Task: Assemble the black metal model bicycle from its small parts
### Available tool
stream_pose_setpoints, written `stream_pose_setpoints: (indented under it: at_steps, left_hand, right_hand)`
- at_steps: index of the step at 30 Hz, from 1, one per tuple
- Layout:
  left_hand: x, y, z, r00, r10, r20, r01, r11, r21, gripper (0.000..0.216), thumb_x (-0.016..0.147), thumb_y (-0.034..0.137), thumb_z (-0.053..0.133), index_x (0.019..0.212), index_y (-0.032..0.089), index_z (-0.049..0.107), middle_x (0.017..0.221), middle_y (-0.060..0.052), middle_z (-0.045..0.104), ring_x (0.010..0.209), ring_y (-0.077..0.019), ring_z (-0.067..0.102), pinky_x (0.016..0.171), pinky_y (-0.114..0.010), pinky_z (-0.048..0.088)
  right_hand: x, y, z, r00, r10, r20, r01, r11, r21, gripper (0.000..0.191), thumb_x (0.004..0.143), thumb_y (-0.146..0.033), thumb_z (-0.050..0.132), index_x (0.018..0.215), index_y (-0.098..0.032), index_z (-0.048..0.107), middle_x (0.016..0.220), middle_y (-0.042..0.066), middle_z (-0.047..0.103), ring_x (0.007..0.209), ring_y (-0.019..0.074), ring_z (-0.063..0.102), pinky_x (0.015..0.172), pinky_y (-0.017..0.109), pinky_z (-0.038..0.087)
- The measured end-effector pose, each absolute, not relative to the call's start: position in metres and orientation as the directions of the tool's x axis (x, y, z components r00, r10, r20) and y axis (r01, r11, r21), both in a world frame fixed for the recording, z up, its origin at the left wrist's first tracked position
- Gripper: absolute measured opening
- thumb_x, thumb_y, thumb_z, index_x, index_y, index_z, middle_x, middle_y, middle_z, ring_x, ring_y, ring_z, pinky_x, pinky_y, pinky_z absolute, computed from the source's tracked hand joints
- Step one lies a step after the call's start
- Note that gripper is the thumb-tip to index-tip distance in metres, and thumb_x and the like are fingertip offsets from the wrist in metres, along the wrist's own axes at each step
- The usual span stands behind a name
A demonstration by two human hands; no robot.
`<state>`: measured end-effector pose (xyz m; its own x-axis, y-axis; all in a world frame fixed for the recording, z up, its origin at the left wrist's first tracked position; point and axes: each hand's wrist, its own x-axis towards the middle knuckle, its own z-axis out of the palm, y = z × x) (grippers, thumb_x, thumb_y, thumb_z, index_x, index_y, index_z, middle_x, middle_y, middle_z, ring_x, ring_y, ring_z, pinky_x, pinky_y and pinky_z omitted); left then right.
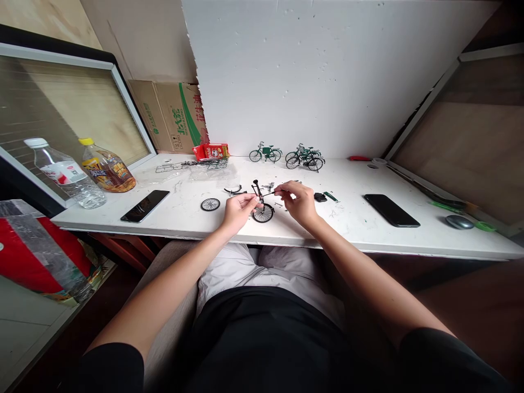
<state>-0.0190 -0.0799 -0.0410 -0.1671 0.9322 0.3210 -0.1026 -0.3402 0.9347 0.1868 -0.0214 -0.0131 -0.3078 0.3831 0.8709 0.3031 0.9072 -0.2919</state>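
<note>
My left hand [238, 213] pinched the mini bike [258, 191], right hand [298, 203] a thin rod [268, 194]; bike seemed light, fragile, best held above its wheel [262, 213].

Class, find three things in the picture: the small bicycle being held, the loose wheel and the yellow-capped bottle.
Small bicycle [262, 213], head view: its wheel's spokes.
Loose wheel [210, 204], head view: its hub.
Yellow-capped bottle [107, 171], head view: its labelled side.
</note>
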Motion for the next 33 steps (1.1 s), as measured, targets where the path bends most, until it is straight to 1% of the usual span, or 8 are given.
stream_pose_setpoints:
  at_steps: [4,9,14,17,20,26,29,33]
  left_hand:
    - [-0.019,-0.079,-0.042,-0.169,0.935,0.312,-0.117,-0.333,0.935,0.047,0.075,0.054,0.089,0.095,0.014,0.076,0.089,-0.011,0.081,0.082,-0.0238,0.079,0.065,-0.029,0.054]
    - [-0.019,-0.077,-0.044,-0.163,0.937,0.31,-0.122,-0.331,0.936,0.047,0.074,0.054,0.089,0.096,0.014,0.076,0.092,-0.011,0.081,0.085,-0.0256,0.08,0.069,-0.031,0.057]
    - [-0.018,-0.077,-0.044,-0.159,0.941,0.299,-0.163,-0.324,0.932,0.048,0.072,0.053,0.092,0.095,0.014,0.078,0.095,-0.012,0.082,0.092,-0.0281,0.081,0.088,-0.04,0.062]
    - [-0.017,-0.079,-0.043,-0.164,0.945,0.283,-0.208,-0.314,0.926,0.05,0.068,0.053,0.095,0.093,0.013,0.078,0.096,-0.011,0.082,0.094,-0.0277,0.081,0.099,-0.045,0.062]
    - [-0.017,-0.081,-0.042,-0.176,0.945,0.276,-0.238,-0.313,0.919,0.051,0.067,0.052,0.096,0.094,0.012,0.078,0.096,-0.01,0.082,0.094,-0.0274,0.081,0.104,-0.048,0.061]
    - [-0.017,-0.082,-0.042,-0.174,0.945,0.277,-0.243,-0.314,0.918,0.052,0.065,0.052,0.097,0.092,0.012,0.078,0.094,-0.01,0.082,0.093,-0.0285,0.082,0.106,-0.051,0.06]
    - [-0.017,-0.082,-0.043,-0.172,0.945,0.278,-0.233,-0.313,0.921,0.05,0.067,0.051,0.096,0.093,0.012,0.078,0.095,-0.011,0.081,0.094,-0.0294,0.082,0.106,-0.051,0.061]
    - [-0.017,-0.081,-0.043,-0.174,0.943,0.284,-0.235,-0.32,0.918,0.05,0.068,0.05,0.096,0.093,0.012,0.078,0.095,-0.012,0.081,0.094,-0.0294,0.082,0.106,-0.051,0.06]
  right_hand:
    - [0.188,-0.025,-0.011,-0.34,0.345,0.875,0.299,0.922,-0.247,0.034,0.094,-0.002,0.048,0.093,-0.02,0.077,0.09,0.006,0.079,0.082,0.0187,0.075,0.07,0.03,0.058]
    - [0.193,-0.028,-0.007,-0.42,0.361,0.833,0.337,0.914,-0.226,0.04,0.094,-0.001,0.045,0.097,-0.022,0.079,0.098,0.007,0.08,0.088,0.0195,0.076,0.077,0.032,0.059]
    - [0.195,-0.026,-0.011,-0.471,0.349,0.81,0.374,0.911,-0.175,0.038,0.098,-0.004,0.046,0.107,-0.021,0.079,0.103,0.009,0.08,0.089,0.0201,0.075,0.076,0.032,0.058]
    - [0.194,-0.024,-0.016,-0.472,0.323,0.82,0.425,0.899,-0.11,0.034,0.1,-0.006,0.048,0.107,-0.021,0.078,0.098,0.009,0.079,0.082,0.0194,0.072,0.07,0.031,0.053]
    - [0.193,-0.025,-0.019,-0.476,0.312,0.822,0.459,0.886,-0.071,0.028,0.103,-0.012,0.051,0.104,-0.02,0.078,0.09,0.009,0.077,0.073,0.0187,0.068,0.064,0.03,0.049]
    - [0.194,-0.027,-0.012,-0.542,0.345,0.766,0.419,0.901,-0.109,0.027,0.108,-0.023,0.048,0.104,-0.018,0.074,0.087,0.01,0.075,0.07,0.0183,0.065,0.065,0.03,0.047]
    - [0.195,-0.027,-0.006,-0.568,0.387,0.727,0.41,0.898,-0.157,0.026,0.11,-0.03,0.05,0.103,-0.019,0.073,0.08,0.008,0.074,0.065,0.0174,0.062,0.064,0.03,0.046]
    - [0.196,-0.03,0.0,-0.575,0.463,0.675,0.412,0.876,-0.251,0.036,0.112,-0.043,0.049,0.099,-0.018,0.072,0.067,0.004,0.069,0.055,0.0154,0.057,0.059,0.029,0.041]
